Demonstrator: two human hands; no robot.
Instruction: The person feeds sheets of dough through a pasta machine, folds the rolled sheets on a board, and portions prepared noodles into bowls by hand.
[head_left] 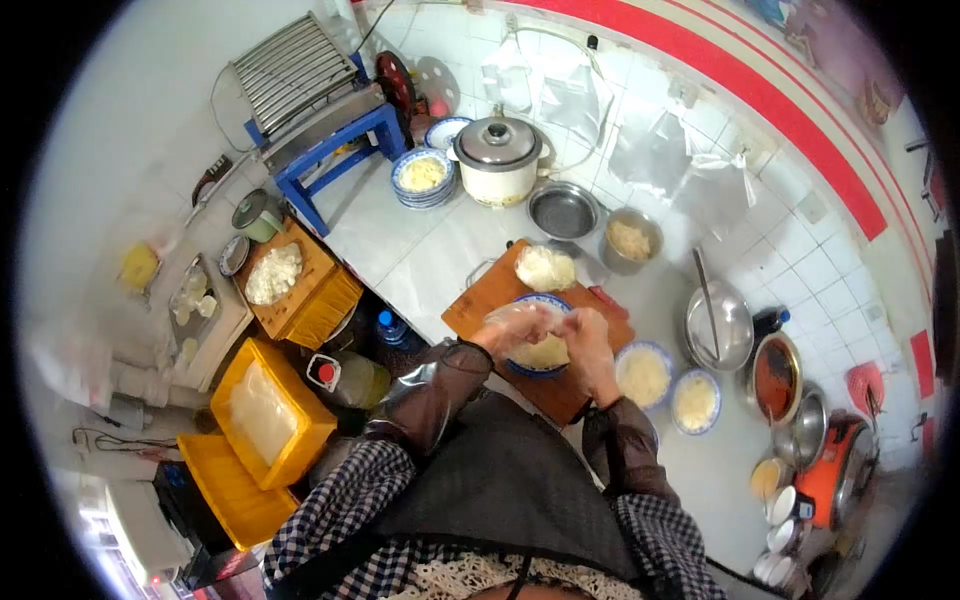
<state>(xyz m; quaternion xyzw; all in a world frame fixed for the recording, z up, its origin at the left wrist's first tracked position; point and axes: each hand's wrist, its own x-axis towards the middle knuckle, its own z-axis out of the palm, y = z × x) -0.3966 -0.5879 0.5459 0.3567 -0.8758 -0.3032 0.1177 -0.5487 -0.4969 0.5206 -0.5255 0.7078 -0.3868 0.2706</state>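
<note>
Both hands meet above a blue-and-white bowl (541, 357) of pale, shredded-looking food on a wooden cutting board (480, 303). My left hand (515, 328) comes in from the left, its fingers curled together over the bowl's rim. Opposite it, my right hand (590, 348) has its fingers pinched, touching or almost touching the left fingertips. Whatever lies between the fingers is too small to make out. Just behind the bowl, a whitish mound of food (545, 268) rests on the board. Two more patterned bowls, a nearer one (696, 402) and a farther one (643, 375), hold similar pale food on the right.
A lidded cooker (497, 160) stands at the back beside stacked bowls (423, 180). Behind the board are a dark metal basin (563, 210) and a steel pot (631, 240). Rightward sit a steel bowl (718, 330) and a red sauce basin (777, 375). Yellow crates (235, 490) stand low left.
</note>
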